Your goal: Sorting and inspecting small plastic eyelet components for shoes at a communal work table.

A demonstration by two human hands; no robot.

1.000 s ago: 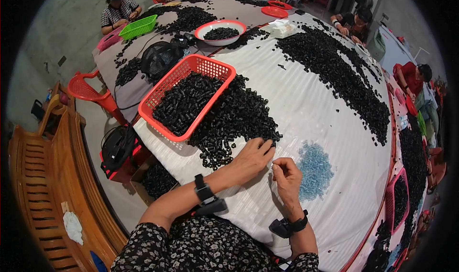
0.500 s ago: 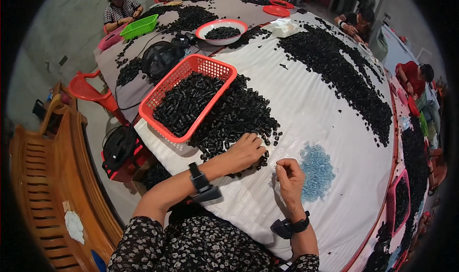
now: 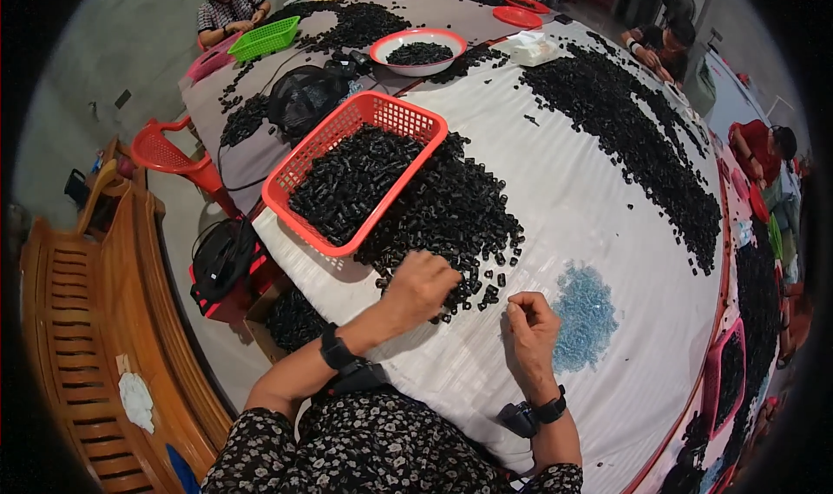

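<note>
- Since a moment ago the left hand [image 3: 423, 284] has slid from the near fringe of the black heap [image 3: 447, 212] further in along its edge, and the right hand [image 3: 531, 325] has drawn back toward the body, away from the blue pile [image 3: 583, 316].
- The left hand lies knuckles-up on the near rim of the black heap, fingers curled down into the pieces; whether it has any pinched, I cannot tell.
- The right hand sits just right of the black heap's loose strays, fingers folded with the tips pressed together, seemingly around something small; the piece itself is too small to see.
- The blue pile, small and flat, lies just right of the black heap, next to the right hand.
- By the look of it the work is early: the blue pile is slight, the black heap large.
- The red basket [image 3: 357, 173] leans against the black heap's left side, brim-full of black pieces.
- Room to move: bare white table cover [image 3: 573, 225] lies right of the black heap; the table edge runs close on its left, beyond the basket.
- Farther off, a long black band [image 3: 633, 138], a white bowl [image 3: 418, 47] and a green basket [image 3: 263, 38].
</note>
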